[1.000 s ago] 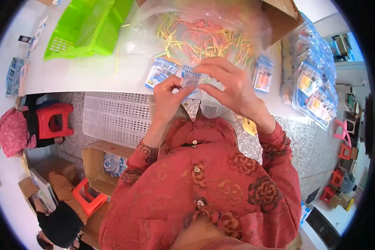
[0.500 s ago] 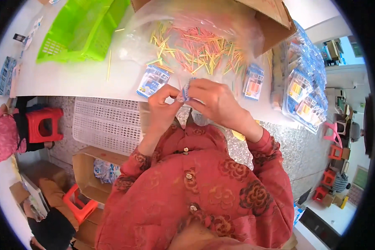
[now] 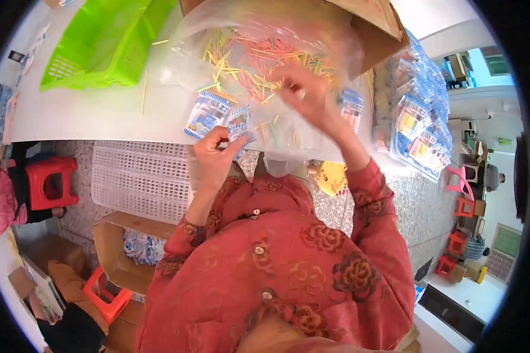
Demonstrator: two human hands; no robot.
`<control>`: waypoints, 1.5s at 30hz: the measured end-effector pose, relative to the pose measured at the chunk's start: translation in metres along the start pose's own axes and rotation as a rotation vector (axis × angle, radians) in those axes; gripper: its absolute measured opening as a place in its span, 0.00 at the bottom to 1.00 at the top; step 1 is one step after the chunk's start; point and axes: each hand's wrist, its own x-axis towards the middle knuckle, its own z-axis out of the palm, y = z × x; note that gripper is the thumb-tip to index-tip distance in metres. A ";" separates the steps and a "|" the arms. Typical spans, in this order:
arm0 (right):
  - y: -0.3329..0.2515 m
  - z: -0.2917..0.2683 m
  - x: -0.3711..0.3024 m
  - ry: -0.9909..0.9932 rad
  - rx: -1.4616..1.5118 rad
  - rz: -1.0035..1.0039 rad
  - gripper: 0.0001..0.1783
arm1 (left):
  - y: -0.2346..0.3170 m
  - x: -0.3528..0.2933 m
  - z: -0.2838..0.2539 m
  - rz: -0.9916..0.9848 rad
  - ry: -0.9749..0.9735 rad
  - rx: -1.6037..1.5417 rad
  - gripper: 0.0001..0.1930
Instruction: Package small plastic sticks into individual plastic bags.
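Note:
My left hand (image 3: 213, 156) pinches a small blue-and-white plastic packet (image 3: 239, 121) at the table's near edge. Over the loose thin sticks (image 3: 244, 70), coloured pink, yellow and green, hovers my right hand (image 3: 310, 97). Its fingers are bent and smeared by motion; whether they hold anything is unclear. A blue-striped packet (image 3: 206, 115) lies just left of the held one. Partly behind my right wrist is another packet (image 3: 351, 106). Several sticks (image 3: 271, 130) lie near the front edge, between my hands.
A clear plastic bag (image 3: 185, 62) and an open cardboard box (image 3: 378, 38) surround the sticks. The green basket (image 3: 109, 65) stands left; stacked filled packets (image 3: 421, 117) lie right. Below are a white crate (image 3: 138, 182), a carton of packets (image 3: 115, 247) and red stools (image 3: 50, 182).
My right hand has left the packet and moved up over the sticks. My left hand keeps the packet, now slightly farther left. The whole view has shifted a little.

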 end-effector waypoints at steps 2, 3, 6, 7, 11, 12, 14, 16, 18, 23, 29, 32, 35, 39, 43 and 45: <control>0.034 -0.019 0.009 -0.117 -0.213 0.071 0.19 | 0.007 0.000 -0.001 -0.006 -0.003 -0.062 0.05; 0.050 -0.026 0.009 -0.117 -0.216 0.075 0.19 | 0.010 0.000 -0.001 -0.011 -0.008 -0.125 0.05; 0.091 -0.031 0.004 -0.268 -0.531 -0.076 0.29 | 0.009 0.000 -0.004 -0.021 -0.030 -0.164 0.04; 0.100 -0.030 0.003 -0.344 -0.563 -0.063 0.33 | 0.007 0.000 -0.003 -0.023 -0.030 -0.165 0.04; 0.101 -0.022 0.017 -0.492 -0.675 -0.003 0.36 | 0.003 -0.002 -0.004 -0.025 -0.023 -0.189 0.04; 0.103 -0.019 0.018 -0.491 -0.672 -0.001 0.36 | 0.003 -0.003 -0.004 -0.047 -0.030 -0.196 0.04; 0.105 -0.016 0.022 -0.455 -0.754 -0.099 0.31 | 0.006 -0.003 -0.004 -0.036 -0.033 -0.184 0.04; 0.118 -0.010 0.025 -0.465 -0.763 -0.113 0.30 | 0.008 -0.002 -0.003 -0.023 -0.040 -0.175 0.04; 0.119 -0.005 0.028 -0.481 -0.769 -0.135 0.30 | 0.007 -0.003 -0.005 -0.052 -0.035 -0.177 0.04; 0.111 -0.006 0.029 -0.582 -0.764 -0.163 0.26 | 0.000 -0.003 -0.005 -0.034 -0.040 -0.144 0.04; 0.107 -0.008 0.024 -0.535 -0.711 -0.466 0.19 | -0.004 -0.002 -0.004 -0.024 -0.046 -0.165 0.04; 0.104 -0.009 0.022 -0.628 -0.788 -0.465 0.15 | 0.001 -0.001 -0.002 -0.038 -0.051 -0.168 0.04; 0.103 -0.010 0.021 -0.643 -0.770 -0.530 0.13 | 0.003 -0.001 0.000 -0.047 -0.054 -0.172 0.04; 0.102 -0.005 0.022 -0.662 -0.818 -0.587 0.14 | 0.005 -0.001 0.001 -0.045 -0.066 -0.176 0.04; 0.105 0.003 0.017 -0.662 -0.918 -0.597 0.15 | 0.009 -0.002 0.003 -0.071 -0.063 -0.190 0.03; 0.103 0.004 0.016 -0.660 -0.990 -0.598 0.15 | 0.007 -0.002 0.002 -0.057 -0.067 -0.195 0.03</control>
